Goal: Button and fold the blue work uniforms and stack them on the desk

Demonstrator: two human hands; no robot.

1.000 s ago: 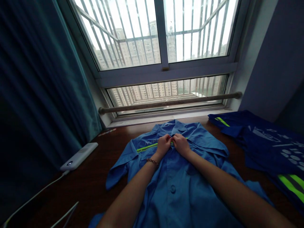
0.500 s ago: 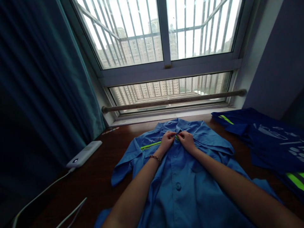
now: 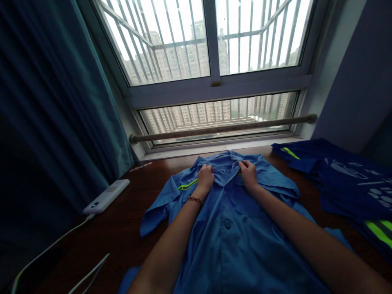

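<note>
A blue short-sleeved work shirt [image 3: 241, 228] with yellow-green reflective strips lies front up on the dark wooden surface, its collar toward the window. My left hand [image 3: 206, 178] is closed on the front edge at the left of the neck opening. On the opposite side, my right hand [image 3: 248, 173] pinches the other front edge near the collar. Between the hands the shirt spreads apart in a V, showing the inside of its back. Lower down, a round button [image 3: 227, 223] sits on the front, where the two edges still meet.
To the right lies a darker blue garment [image 3: 349, 175] with white print and reflective strips. A white power bank [image 3: 107, 197] with a cable plugged in rests at the left, beside the blue curtain [image 3: 61, 102]. Behind runs a rail [image 3: 220, 130] across the barred window.
My hands were together at the shirt's upper front. They have moved apart, left hand to the left and right hand to the right and up, and the neck has opened.
</note>
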